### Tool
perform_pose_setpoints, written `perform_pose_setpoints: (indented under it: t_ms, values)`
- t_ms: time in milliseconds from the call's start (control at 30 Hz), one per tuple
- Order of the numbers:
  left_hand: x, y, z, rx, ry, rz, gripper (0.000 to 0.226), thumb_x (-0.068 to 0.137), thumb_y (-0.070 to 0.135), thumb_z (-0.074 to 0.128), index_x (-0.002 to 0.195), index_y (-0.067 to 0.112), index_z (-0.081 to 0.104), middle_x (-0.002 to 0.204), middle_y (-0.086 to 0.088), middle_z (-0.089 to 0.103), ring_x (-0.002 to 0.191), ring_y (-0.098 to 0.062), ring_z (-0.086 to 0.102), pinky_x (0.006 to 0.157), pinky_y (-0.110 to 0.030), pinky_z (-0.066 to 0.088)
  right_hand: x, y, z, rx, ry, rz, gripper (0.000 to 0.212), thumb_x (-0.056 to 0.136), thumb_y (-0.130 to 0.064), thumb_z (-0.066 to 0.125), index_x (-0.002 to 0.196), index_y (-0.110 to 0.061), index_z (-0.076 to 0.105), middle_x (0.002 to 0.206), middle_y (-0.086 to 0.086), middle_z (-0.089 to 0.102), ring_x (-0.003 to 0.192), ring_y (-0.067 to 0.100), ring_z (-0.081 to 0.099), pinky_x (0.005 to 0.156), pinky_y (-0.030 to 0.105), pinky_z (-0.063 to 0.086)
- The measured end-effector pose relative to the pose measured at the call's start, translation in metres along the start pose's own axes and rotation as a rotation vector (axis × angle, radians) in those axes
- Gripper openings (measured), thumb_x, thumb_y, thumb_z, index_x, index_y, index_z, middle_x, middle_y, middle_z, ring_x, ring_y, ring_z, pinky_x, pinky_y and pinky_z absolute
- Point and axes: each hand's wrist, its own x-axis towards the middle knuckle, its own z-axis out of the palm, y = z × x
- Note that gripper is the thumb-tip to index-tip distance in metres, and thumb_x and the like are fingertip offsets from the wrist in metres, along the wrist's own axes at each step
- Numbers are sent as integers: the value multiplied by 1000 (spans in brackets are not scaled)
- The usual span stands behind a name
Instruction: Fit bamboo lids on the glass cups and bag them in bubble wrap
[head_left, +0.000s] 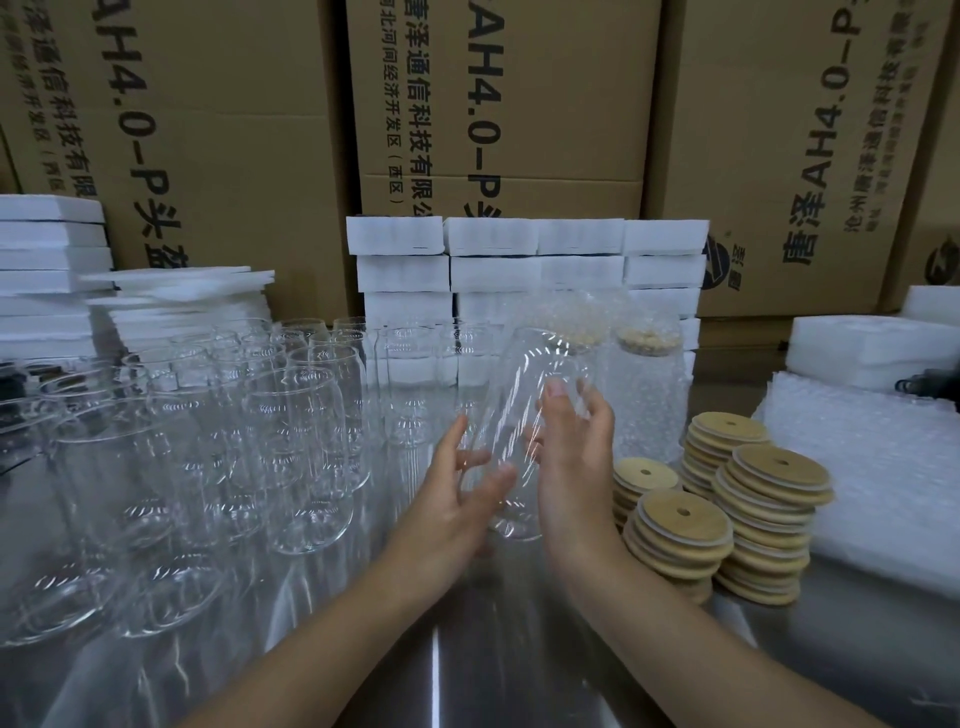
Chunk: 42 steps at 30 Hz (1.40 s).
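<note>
A clear glass cup (524, 395) is tilted in the air between my two hands, mouth toward the upper right, with no lid on it. My right hand (571, 457) wraps round its right side, thumb across the glass. My left hand (457, 493) supports its lower left side with spread fingers. Stacks of round bamboo lids (748, 499) with a centre hole stand to the right of my hands. Two lidded cups in bubble wrap (647, 384) stand behind them. A pile of bubble wrap bags (872, 467) lies at the far right.
Several empty glass cups (218, 447) crowd the left half of the steel table (519, 649). White foam blocks (524, 260) are stacked at the back and left, with cardboard boxes (218, 130) behind. More foam trays (872, 348) sit at the right.
</note>
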Motion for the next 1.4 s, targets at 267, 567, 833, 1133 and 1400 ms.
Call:
perform_pose_setpoints:
  t_ms: [267, 567, 833, 1133, 1400]
  values:
    - [-1, 2, 3, 35, 82, 11, 73, 47, 60, 76, 110, 42, 44, 103, 3, 48, 63, 0, 60, 79, -49, 59, 9, 2, -3, 176, 17, 164, 61, 90, -54, 49, 143, -28, 32, 127, -2, 55, 97, 11, 64, 82, 25, 49]
    - [3, 3, -2, -159, 9, -12, 66, 59, 54, 65, 123, 49, 48, 88, -12, 60, 66, -21, 70, 61, -33, 59, 9, -4, -5, 219, -79, 266, 53, 76, -61, 57, 122, -37, 49, 112, 0, 66, 93, 15, 69, 88, 38, 55]
    - [14, -9, -2, -322, -29, -216, 31, 71, 69, 57, 101, 63, 63, 71, -1, 69, 69, -32, 73, 52, -31, 55, 12, -5, -6, 240, -124, 348, 84, 43, -64, 73, 118, -31, 54, 111, 3, 69, 94, 18, 71, 90, 46, 54]
    - [7, -19, 0, -322, -25, -260, 84, 53, 41, 85, 127, 32, 46, 106, -14, 72, 93, -31, 71, 80, -46, 57, 11, -23, -17, -1017, -276, -232, 86, 78, -78, 7, 130, -26, 51, 107, -9, 63, 105, 20, 58, 90, 36, 42]
    - [12, -19, -11, -283, 63, -236, 77, 49, 45, 79, 120, 39, 49, 97, 0, 75, 87, -21, 74, 62, -32, 58, 15, -54, -61, -1863, -583, 152, 84, 72, -67, 62, 140, -27, 34, 137, 1, 46, 125, 26, 43, 92, 37, 32]
